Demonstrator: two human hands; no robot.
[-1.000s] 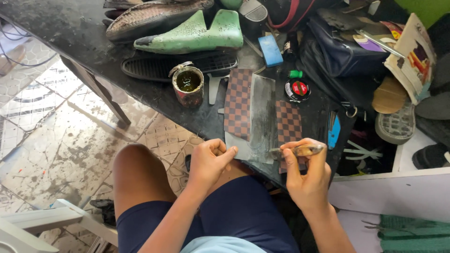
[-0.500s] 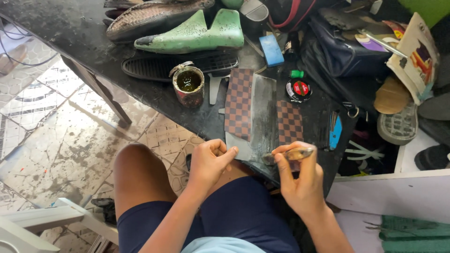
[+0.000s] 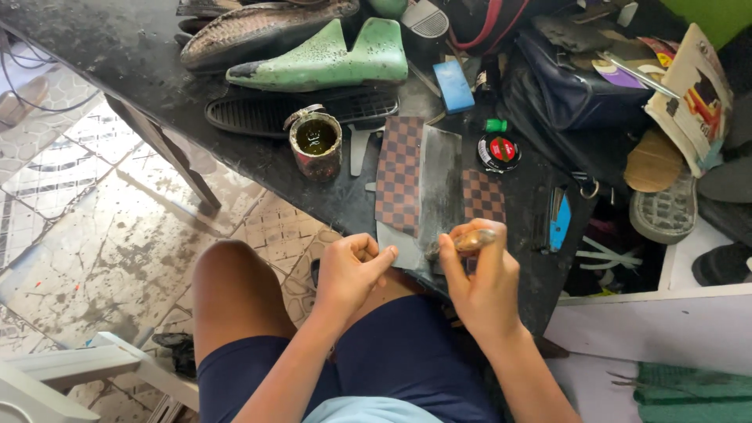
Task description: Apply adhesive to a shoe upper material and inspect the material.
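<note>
Step in hand, as I judge: gluing. Your left hand (image 3: 352, 270) pinches near corner of brown checkered leather piece (image 3: 399, 176) on black workbench (image 3: 141, 63). Your right hand (image 3: 482, 278) closes around small brush (image 3: 462, 241), tip on grey flap. Next move needs glue from open rusty tin (image 3: 316, 143), far left.

Tin (image 3: 316, 143) left of checkered piece (image 3: 401, 174) on bench (image 3: 117, 55); shoe last (image 3: 329, 59) behind.

Bright daylight, strongest on tiled floor (image 3: 102, 235) at left. Soft shadows under black workbench (image 3: 157, 70). Mild glare on bench surface. Sharp centre; slight wide-angle bending toward edges.
</note>
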